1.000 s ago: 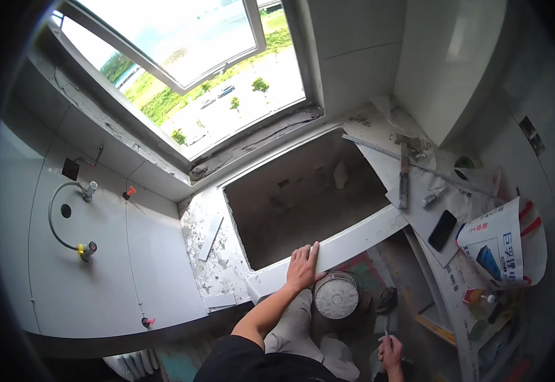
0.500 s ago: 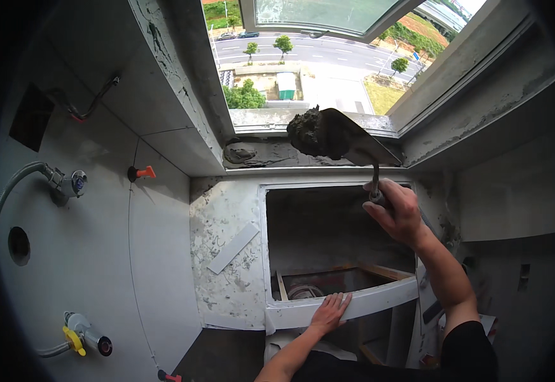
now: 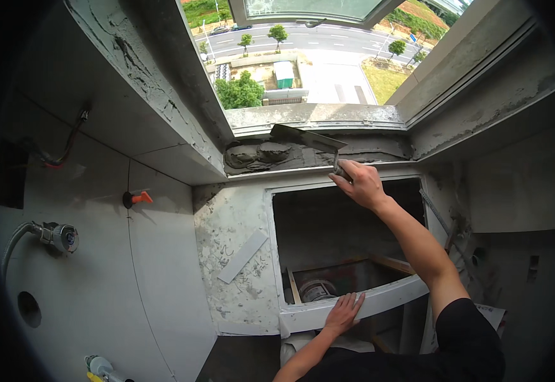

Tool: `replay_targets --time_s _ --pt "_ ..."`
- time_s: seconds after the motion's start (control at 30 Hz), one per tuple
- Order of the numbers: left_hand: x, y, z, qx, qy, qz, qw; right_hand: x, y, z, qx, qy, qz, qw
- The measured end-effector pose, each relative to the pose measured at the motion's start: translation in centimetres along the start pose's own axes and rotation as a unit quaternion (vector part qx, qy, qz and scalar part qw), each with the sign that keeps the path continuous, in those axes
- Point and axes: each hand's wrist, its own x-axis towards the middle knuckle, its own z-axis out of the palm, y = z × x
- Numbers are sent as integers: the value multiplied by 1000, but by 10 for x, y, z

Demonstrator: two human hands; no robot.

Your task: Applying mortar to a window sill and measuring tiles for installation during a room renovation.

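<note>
My right hand (image 3: 361, 184) is raised to the window ledge and grips the handle of a metal trowel (image 3: 306, 139). The trowel's blade lies flat over a lump of grey mortar (image 3: 261, 155) on the ledge below the window. My left hand (image 3: 344, 313) rests with spread fingers on the white front edge (image 3: 392, 297) of a square opening in the tiled surface. Through the opening (image 3: 328, 229) a white bucket (image 3: 315, 290) shows below, partly hidden by wooden strips.
The left wall is tiled white, with a hose fitting (image 3: 58, 237), a red and black tile clip (image 3: 134, 198), a round hole (image 3: 29, 309) and loose wires (image 3: 67, 146). A narrow white tile strip (image 3: 242, 256) lies on the mortar-smeared surface. The open window (image 3: 309, 57) looks far down on a street.
The trowel, held up loaded with mortar half a second ago, has come down onto the ledge, where the mortar now lies. My left hand stays on the white edge.
</note>
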Motion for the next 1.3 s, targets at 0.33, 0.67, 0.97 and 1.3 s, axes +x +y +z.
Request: replay_targets --time_s 0.33,0.67,0.97,1.3 --pt "26 29 18 49 -17 24 998 -440 -111 -76 208 183 447 850" --pt "6 4 81 304 51 152 939 -966 -393 102 117 260 828 482" --pt "29 -14 70 519 7 308 797 -1321 -461 242 76 38 946 312" --pt "-9 46 99 496 -20 96 863 -1426 -406 373 207 12 916 344"
